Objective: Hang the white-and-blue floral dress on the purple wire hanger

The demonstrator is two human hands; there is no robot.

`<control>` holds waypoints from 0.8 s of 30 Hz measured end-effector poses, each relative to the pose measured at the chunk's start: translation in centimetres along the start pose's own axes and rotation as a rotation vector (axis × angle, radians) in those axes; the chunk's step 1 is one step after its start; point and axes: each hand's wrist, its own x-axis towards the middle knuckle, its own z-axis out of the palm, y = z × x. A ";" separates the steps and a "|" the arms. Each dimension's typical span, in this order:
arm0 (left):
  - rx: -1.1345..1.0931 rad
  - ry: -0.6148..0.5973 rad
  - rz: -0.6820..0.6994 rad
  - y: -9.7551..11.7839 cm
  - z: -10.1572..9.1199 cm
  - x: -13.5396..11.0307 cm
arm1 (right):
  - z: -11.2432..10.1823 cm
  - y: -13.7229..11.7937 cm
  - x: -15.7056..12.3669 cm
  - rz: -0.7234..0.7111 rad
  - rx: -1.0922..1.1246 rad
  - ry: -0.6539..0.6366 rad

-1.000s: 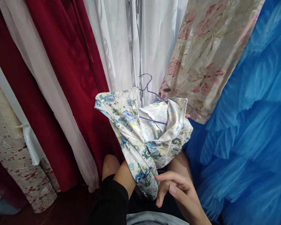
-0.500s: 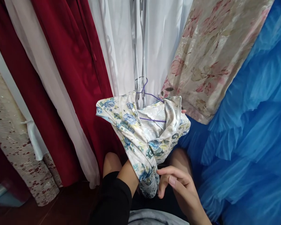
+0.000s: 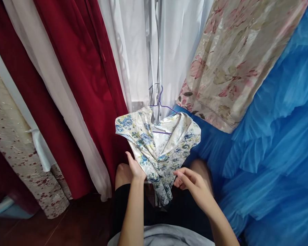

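Observation:
A cream blouse (image 3: 143,138) with blue flowers hangs on a purple wire hanger (image 3: 160,99) in front of me, its collar spread and its lower part gathered to a narrow end. At its left edge is my left hand (image 3: 136,169), palm turned up and thumb stretched out; the cloth hides its other fingers. My right hand (image 3: 191,180) is at the opposite edge, with bent fingers and thumb closed on the side of the blouse. Part of the hanger's bar shows through the neck opening.
Dark red gowns (image 3: 74,85) and a beige sequined dress (image 3: 38,177) hang on the left. White cloth (image 3: 136,51) hangs behind the blouse. To the right are a pink-flowered dress (image 3: 226,68) and a ruffled blue gown (image 3: 279,153). A light blue basin (image 3: 12,208) stands on the floor.
My left hand has come out from under the blouse to its left edge. The raised right side of the blouse has settled, and my right hand has moved slightly up to its edge.

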 end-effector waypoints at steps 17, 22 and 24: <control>0.439 0.351 0.682 0.7 -1.4 -0.1 | 3.7 3.7 5.7 -0.018 0.103 0.156; 0.743 -0.408 0.279 -1.2 0.0 -2.2 | 3.6 3.1 5.2 -0.032 0.083 0.116; 0.755 -0.539 0.181 -2.6 0.9 -3.0 | 3.5 3.0 5.1 -0.044 0.044 0.113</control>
